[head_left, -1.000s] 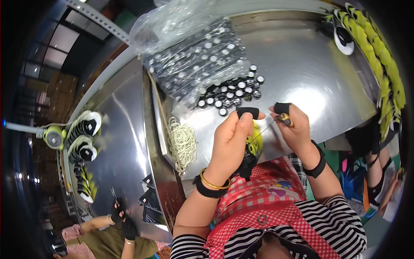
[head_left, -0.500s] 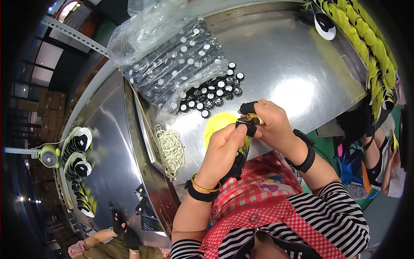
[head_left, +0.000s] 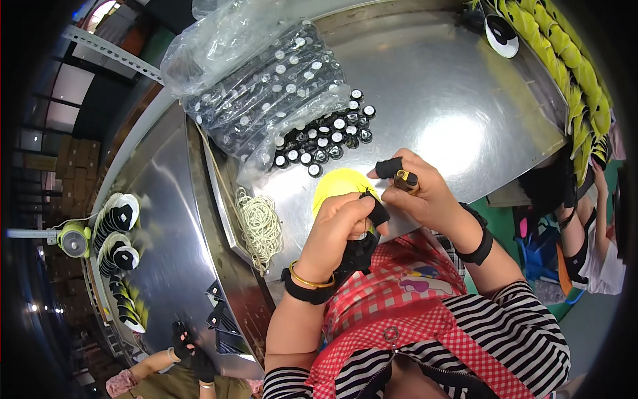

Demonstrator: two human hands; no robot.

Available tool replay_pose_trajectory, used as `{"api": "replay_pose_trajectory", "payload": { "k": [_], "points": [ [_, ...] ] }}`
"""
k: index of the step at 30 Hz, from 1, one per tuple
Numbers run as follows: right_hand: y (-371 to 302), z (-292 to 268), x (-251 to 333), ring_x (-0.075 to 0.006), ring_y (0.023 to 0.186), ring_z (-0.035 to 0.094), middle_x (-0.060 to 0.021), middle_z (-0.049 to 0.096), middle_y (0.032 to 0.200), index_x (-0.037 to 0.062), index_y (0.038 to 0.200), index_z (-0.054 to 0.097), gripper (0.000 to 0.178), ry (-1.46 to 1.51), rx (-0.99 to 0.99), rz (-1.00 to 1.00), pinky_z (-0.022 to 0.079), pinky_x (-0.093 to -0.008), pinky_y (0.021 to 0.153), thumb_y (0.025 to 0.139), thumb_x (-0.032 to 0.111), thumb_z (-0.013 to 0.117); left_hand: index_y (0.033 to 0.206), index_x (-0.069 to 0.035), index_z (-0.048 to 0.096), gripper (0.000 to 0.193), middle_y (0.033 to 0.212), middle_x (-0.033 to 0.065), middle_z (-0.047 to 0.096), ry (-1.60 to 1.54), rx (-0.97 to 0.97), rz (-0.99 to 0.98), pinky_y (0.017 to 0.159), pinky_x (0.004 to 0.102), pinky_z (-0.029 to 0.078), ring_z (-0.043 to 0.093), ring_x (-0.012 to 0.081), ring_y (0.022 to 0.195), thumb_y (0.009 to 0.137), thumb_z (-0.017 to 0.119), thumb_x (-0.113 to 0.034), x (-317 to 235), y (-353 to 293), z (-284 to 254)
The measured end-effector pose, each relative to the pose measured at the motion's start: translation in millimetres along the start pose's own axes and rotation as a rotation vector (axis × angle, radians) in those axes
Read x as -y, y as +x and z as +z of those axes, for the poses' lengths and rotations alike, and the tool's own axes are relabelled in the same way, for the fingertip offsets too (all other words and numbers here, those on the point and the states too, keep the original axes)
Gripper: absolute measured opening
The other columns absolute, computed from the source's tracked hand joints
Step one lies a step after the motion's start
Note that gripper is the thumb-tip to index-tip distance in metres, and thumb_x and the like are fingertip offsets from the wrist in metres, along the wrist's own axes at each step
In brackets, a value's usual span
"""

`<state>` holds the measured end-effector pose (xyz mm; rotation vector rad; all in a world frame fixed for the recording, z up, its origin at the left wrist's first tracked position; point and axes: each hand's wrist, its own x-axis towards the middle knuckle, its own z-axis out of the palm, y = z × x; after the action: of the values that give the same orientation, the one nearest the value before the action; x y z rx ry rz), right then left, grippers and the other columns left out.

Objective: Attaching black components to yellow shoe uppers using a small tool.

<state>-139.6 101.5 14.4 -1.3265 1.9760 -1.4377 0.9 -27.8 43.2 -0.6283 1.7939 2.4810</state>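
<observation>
My left hand (head_left: 340, 226) is closed, thumb over curled fingers with black finger sleeves, gripping a yellow-and-black piece. The piece's round, bright yellow part (head_left: 342, 182) shows beyond the knuckles; its black part (head_left: 362, 251) hangs below the palm. A thin dark strand shows near the thumb. Just to the right, my right hand (head_left: 420, 189) holds a small tool with an amber and black handle (head_left: 405, 179) in its curled fingers. The tool's tip is hidden. A gap separates the two hands, and the right forefinger, in a black sleeve, points toward the yellow part.
Many black round parts with white centres (head_left: 322, 139) lie beyond my hands, beside a clear plastic bag (head_left: 266, 86) of more. A pale cord bundle (head_left: 259, 226) lies left on the metal table (head_left: 412, 80). Yellow-green stacks (head_left: 571, 66) line the right. Co-workers' hands (head_left: 193, 352) show lower left.
My right hand has drawn back from the left and turned, so the tool now points away from the black part. The left hand has stayed nearly in place.
</observation>
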Motion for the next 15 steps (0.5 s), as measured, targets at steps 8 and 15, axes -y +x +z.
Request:
{"api": "replay_pose_trajectory", "payload": {
  "k": [8, 15],
  "points": [
    [1.0, 8.9, -6.2, -0.0263, 0.074, 0.056, -0.0147, 0.057, 0.082, -0.0011, 0.091, 0.058, 0.030, 0.324, 0.129, -0.080, 0.044, -0.0341, 0.067, 0.093, 0.022, 0.040, 0.064, 0.000, 0.058, 0.033, 0.052, -0.0019, 0.047, -0.178, 0.108, -0.068, 0.043, 0.0208, 0.018, 0.026, 0.0018, 0.043, 0.086, 0.046, -0.021, 12.1, 5.2, -6.3],
    [0.2, 9.8, -7.1, -0.0329, 0.066, 0.052, -0.0170, 0.053, 0.073, -0.0017, 0.080, 0.053, 0.028, 0.193, 0.105, -0.137, 0.042, -0.0384, 0.061, 0.092, 0.020, 0.039, 0.069, 0.001, 0.059, 0.029, 0.053, -0.0002, 0.050, -0.159, 0.160, -0.062, 0.043, 0.0203, 0.020, 0.029, 0.0016, 0.044, 0.086, 0.046, -0.020, 14.2, 6.8, -8.4]
  ]
}}
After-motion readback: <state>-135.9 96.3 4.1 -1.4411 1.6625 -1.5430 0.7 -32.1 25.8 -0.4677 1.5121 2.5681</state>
